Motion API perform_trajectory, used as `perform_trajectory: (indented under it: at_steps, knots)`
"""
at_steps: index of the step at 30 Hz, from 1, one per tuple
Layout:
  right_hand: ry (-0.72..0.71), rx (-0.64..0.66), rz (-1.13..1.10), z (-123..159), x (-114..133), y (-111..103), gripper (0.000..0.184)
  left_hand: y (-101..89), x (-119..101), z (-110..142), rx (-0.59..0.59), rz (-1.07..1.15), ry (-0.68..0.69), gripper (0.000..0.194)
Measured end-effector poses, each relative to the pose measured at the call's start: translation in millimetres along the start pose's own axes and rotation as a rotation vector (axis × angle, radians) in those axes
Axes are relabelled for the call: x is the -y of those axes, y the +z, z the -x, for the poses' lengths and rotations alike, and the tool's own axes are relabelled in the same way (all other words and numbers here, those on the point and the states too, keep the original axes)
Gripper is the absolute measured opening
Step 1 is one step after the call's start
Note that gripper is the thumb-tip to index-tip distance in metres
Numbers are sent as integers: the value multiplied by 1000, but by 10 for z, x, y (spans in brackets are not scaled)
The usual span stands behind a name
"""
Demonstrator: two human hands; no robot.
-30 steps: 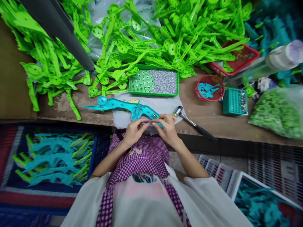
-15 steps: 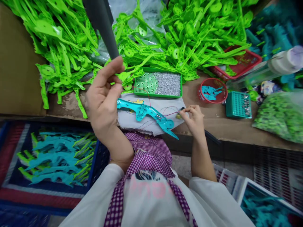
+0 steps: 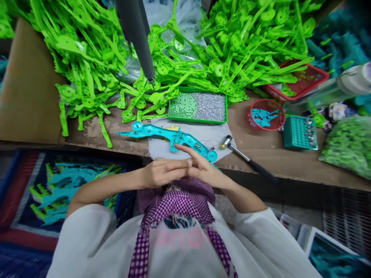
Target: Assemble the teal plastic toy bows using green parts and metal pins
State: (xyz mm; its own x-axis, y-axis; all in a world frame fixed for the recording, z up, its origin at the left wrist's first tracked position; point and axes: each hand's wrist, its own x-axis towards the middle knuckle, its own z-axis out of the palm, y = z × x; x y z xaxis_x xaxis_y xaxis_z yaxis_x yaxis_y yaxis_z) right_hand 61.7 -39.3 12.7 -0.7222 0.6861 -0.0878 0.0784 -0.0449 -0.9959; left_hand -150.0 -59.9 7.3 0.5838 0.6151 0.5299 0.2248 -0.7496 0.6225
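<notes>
A long teal plastic part (image 3: 162, 134) with a small circuit and thin red wires lies on a white cloth (image 3: 208, 136) at the bench's near edge. My left hand (image 3: 160, 172) and my right hand (image 3: 203, 170) meet just in front of it, fingers crossing. The right index finger stretches out over the part's near end. My left fingers lie pressed together against the right hand; what they pinch, if anything, is hidden. A small hammer (image 3: 243, 156) lies to the right of the cloth.
Heaps of bright green plastic parts (image 3: 226, 46) cover the back of the bench. A green tray of small screws (image 3: 198, 105), a red bowl (image 3: 264, 116) of teal bits and a teal holder (image 3: 300, 133) stand nearby. A grey tool (image 3: 136, 34) hangs above. A crate of teal parts (image 3: 72, 189) sits lower left.
My left hand has come down from high up to meet the right hand before the teal part. The part has swung back to point left. The camera shifted slightly.
</notes>
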Motion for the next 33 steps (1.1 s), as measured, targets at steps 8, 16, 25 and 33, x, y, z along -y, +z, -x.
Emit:
perform_trajectory:
  at_steps: [8,16,25,33]
  knots:
    - [80,0,210,-143,-191,-99,39,100,274,140,-183,-96,-181,14]
    - [133,216,-48,-122,-242,-71,45,377,178,292,-461,116,-255,18]
    - [148,21,415,94,-384,-119,34,581,125,775,-683,769,-1058,48]
    - [55,-338,418,-44,-588,-164,38,670,306,390,-683,702,-909,57]
